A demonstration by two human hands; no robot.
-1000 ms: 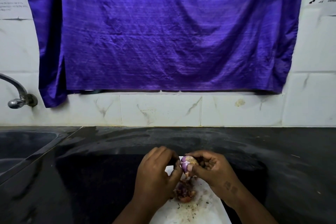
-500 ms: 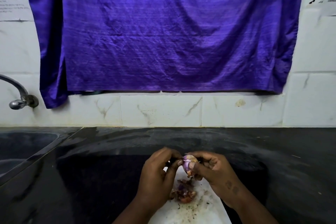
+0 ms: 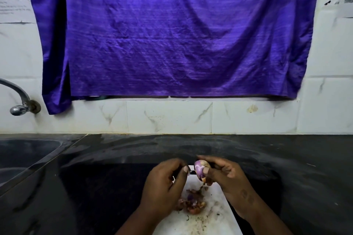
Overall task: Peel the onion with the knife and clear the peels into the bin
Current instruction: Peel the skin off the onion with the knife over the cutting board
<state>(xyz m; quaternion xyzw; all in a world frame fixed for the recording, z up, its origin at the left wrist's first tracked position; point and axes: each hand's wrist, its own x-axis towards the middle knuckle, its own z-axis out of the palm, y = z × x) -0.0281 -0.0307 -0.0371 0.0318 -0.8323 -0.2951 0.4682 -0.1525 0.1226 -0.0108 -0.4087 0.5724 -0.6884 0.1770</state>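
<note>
R hand (image 3: 227,179) holds the onion (image 3: 200,171) above the far edge of the board (image 3: 215,219), thumb on the near face, fingers wrapped round the back. Onion is small, purple/white, mostly bare; a strip of brown skin hangs off its underside.

L hand (image 3: 164,187) sits just beside it on the left, fingers curled in, thumb tip near the onion w/ a small gap. Something thin and dark shows between L thumb and onion, prob the knife tip, but can't tell for sure; can't tell what L is gripping, if anything.

Peels (image 3: 192,201) are piled on the board below both hands, reddish-brown w/ a purple bit, plus fine crumbs scattered toward the near edge.

Board is white, on a black counter (image 3: 286,168). Sink (image 3: 23,154) is at far left, tap (image 3: 19,105) on the wall above it. Purple cloth (image 3: 172,34) hangs over the tiled wall behind. Bin not in view.
</note>
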